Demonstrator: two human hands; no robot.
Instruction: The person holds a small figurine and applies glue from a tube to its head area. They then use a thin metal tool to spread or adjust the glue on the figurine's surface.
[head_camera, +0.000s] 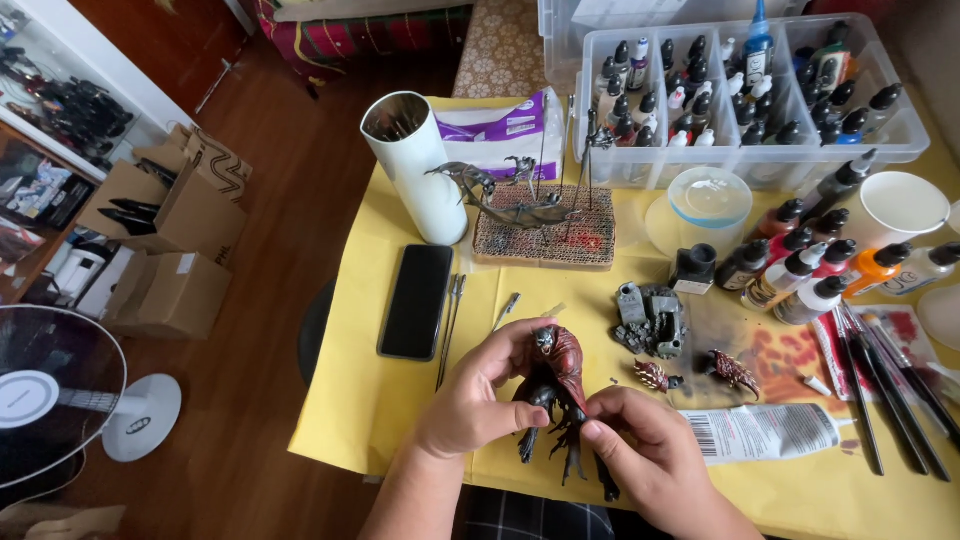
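Item, nearest edge: the left hand (470, 405) is gripping a dark red and black creature figurine (557, 395) around its upper body, thumb lying across the middle. The right hand (645, 455) is pinching the same figurine lower down, fingers closing on its dark legs; the piece is being held just above the yellow-covered desk (350, 400).

Item, just right of the hands: a white squeeze tube (765, 432) is lying flat, with two small spiked red parts (735, 372) sitting near it.

Item, mid-desk: a black phone (416, 301) is lying face up to the left; a grey scenic base (652, 320) is standing to the right, with brushes (890, 385) resting at the far right.

Item, farther: a white cylinder (412, 165) is standing upright beside a cork block (545, 240) carrying a winged grey model.

Item, rear: dropper bottles are filling a clear compartmented box (750, 95).
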